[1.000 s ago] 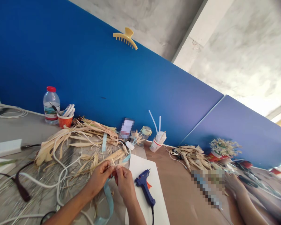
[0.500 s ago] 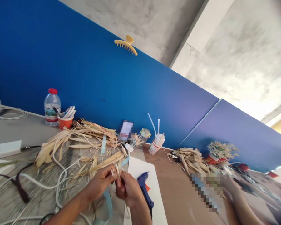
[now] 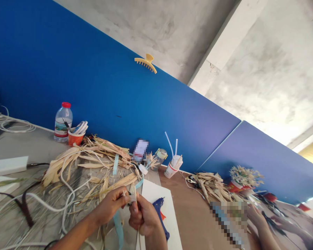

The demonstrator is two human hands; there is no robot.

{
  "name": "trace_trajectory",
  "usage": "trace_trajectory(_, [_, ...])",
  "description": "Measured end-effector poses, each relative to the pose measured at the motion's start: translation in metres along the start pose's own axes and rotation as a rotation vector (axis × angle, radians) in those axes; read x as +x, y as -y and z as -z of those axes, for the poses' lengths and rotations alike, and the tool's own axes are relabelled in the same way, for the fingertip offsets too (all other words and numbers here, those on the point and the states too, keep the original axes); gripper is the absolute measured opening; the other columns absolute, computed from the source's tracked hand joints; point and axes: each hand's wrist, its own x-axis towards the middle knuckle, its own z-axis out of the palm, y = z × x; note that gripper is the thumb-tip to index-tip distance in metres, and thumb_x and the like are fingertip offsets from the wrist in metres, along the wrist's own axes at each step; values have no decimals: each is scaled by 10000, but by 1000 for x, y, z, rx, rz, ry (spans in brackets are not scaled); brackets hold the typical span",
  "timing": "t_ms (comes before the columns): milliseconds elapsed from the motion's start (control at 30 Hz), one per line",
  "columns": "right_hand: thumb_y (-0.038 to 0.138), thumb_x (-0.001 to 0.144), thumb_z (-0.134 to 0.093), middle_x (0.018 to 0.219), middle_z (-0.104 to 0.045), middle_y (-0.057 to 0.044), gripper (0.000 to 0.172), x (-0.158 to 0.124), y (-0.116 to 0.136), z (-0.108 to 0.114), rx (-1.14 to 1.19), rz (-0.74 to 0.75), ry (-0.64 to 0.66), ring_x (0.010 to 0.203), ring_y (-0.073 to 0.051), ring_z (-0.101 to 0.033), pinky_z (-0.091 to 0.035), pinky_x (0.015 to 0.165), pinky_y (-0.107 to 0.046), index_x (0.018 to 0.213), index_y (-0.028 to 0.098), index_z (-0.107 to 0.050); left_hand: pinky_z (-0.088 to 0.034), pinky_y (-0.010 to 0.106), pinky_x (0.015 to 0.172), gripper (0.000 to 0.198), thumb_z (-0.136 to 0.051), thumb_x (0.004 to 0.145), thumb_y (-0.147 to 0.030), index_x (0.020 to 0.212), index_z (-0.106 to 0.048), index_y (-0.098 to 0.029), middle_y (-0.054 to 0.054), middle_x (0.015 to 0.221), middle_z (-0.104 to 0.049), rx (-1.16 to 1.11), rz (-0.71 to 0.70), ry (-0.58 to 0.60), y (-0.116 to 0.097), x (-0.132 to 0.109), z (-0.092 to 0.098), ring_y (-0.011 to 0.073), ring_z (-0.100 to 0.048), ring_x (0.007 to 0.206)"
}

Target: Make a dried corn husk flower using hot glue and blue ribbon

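Just left of the blue glue gun (image 3: 158,205), which lies on a white sheet (image 3: 173,225), the right hand (image 3: 146,216) grips a thin pale stick (image 3: 135,189); farther left of the gun, the left hand (image 3: 114,204) pinches a small whitish piece (image 3: 133,198). Dried husks (image 3: 112,148) spread beyond the gun to its left, a paper cup (image 3: 170,171) with straws stands behind it, and another person's hand (image 3: 255,216) is well to its right.

phone (image 3: 141,149): pixelated | glue gun (image 3: 158,205): partly behind right hand (image 3: 146,213) | pale piece (image 3: 132,198): too small

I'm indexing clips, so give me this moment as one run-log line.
left hand: pinching pale strip; right hand: gripping thin stick; glue gun: on white sheet; dried husks: on grey table
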Motion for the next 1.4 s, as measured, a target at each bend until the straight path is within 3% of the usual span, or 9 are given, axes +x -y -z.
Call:
trace_trajectory(100, [526, 776, -605, 285, -263, 109, 510, -4, 4, 9, 32, 31, 93, 247, -21, -92, -59, 294, -171, 455, 184, -407, -330, 269, 583, 392, -567, 790, -531, 629, -505, -178, -27, 590, -469, 10, 2, -21, 3, 2, 8, 130, -419, 577])
trace_trajectory(167, [506, 710, -690, 304, -274, 116, 517, -11, 12, 20, 109, 133, 163, 264, -15, -72, -61, 290, -166, 456, 187, -372, -332, 268, 583, 392, -576, 784, -528, 618, -493, -183, -34, 564, -465, 8, 24, -125, 5, 4, 17, 127, -414, 562])
trace_trajectory(233, [469, 650, -761, 339, -297, 123, 514, -17, 21, 28, 203, 291, 153, 293, -9, -62, -78, 304, -159, 476, 179, -373, -337, 264, 585, 386, -566, 791, -526, 624, -492, -186, -37, 561, -467, -28, 31, -245, 7, 6, 26, 125, -416, 561])
trace_trajectory(300, [489, 622, -779, 368, -322, 122, 484, -18, 26, 31, 233, 334, 81, 310, -8, -77, -96, 321, -166, 508, 174, -430, -344, 261, 581, 380, -570, 788, -527, 637, -495, -186, -36, 566, -474, -84, 55, -286, 8, 7, 31, 129, -436, 570])
trace_trajectory(500, [761, 636, -584, 509, -444, 56, 655, 4, 5, 4, 2, 186, -151, 365, -31, -229, -105, 388, -189, 767, 121, -631, -320, 260, 550, 408, -586, 759, -548, 600, -491, -184, -37, 534, -459, -14, 118, -215, 1, 4, 17, 123, -418, 539])
trace_trajectory(767, [750, 724, -488, 439, -365, 69, 642, 15, -11, -12, -347, 256, -246, 349, -30, -214, -92, 388, -208, 592, 127, -576, -368, 285, 587, 439, -594, 727, -580, 561, -455, -198, -28, 521, -489, -34, 133, -70, -11, 4, 2, 133, -438, 538])
trace_trajectory(900, [672, 796, -462, 349, -326, 70, 605, 16, -10, -11, -369, 181, -280, 299, -36, -205, -91, 354, -200, 493, 153, -531, -357, 285, 578, 425, -581, 748, -563, 562, -476, -196, -20, 512, -505, -31, 136, -43, -13, 3, 2, 137, -445, 535])
trace_trajectory(1133, [573, 849, -482, 287, -254, 93, 576, 9, -3, 0, -162, -49, -77, 269, -24, -152, -84, 337, -168, 445, 163, -456, -359, 288, 604, 350, -590, 774, -471, 593, -510, -183, 9, 570, -561, -78, 134, 85, -25, -3, 3, 145, -463, 591])
trace_trajectory(1400, [593, 745, -632, 294, -272, 117, 529, 4, 1, 11, 24, 56, 189, 259, -16, -106, -52, 313, -181, 482, 173, -449, -324, 269, 554, 391, -679, 686, -495, 588, -471, -179, -49, 556, -430, -135, 154, -2, -24, -2, 1, 109, -401, 537])
